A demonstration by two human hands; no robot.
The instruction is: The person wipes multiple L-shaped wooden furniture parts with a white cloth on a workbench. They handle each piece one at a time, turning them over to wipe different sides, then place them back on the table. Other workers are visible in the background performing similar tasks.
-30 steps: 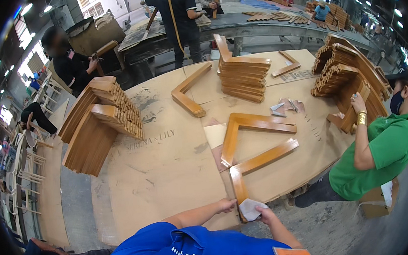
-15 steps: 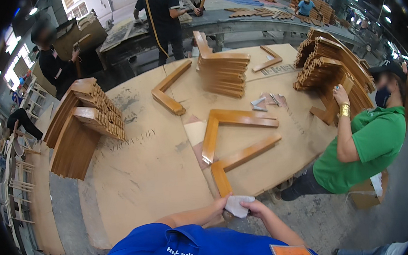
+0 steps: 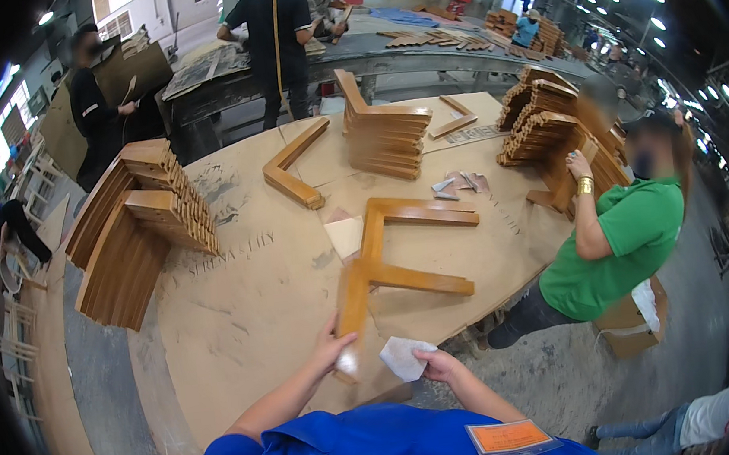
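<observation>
Low in the frame, the person in the blue shirt has the left hand (image 3: 333,348) closed around the near end of an angled wooden frame piece (image 3: 361,281). The grip sits right at the tip, which looks like a way to steady the piece. The right hand (image 3: 440,365) pinches a small pale sheet, likely sandpaper or a cloth (image 3: 406,355), between thumb and fingers, holding it just beside that same end of the wood.

The piece lies flat on the big round worktable (image 3: 243,325) at lower centre, one arm running toward the person and another branching right. A second angled piece (image 3: 415,214) sits just beyond it, touching or nearly so, with a pale square pad (image 3: 346,236) beside it.

Compared with the frames a moment ago, the left hand has come forward from the table edge onto the wood, and the right hand with its sheet has drawn in close.

Further up, at centre, an L-shaped piece (image 3: 295,175) lies alone, and a neat stack of similar pieces (image 3: 382,135) stands behind it. Leaning piles of brown boards (image 3: 138,221) fill the left of the frame, more stacks (image 3: 546,125) the upper right. A co-worker in green (image 3: 626,239) stands at the right edge, one hand raised to those stacks. Other people work at a bench (image 3: 323,53) along the top.
</observation>
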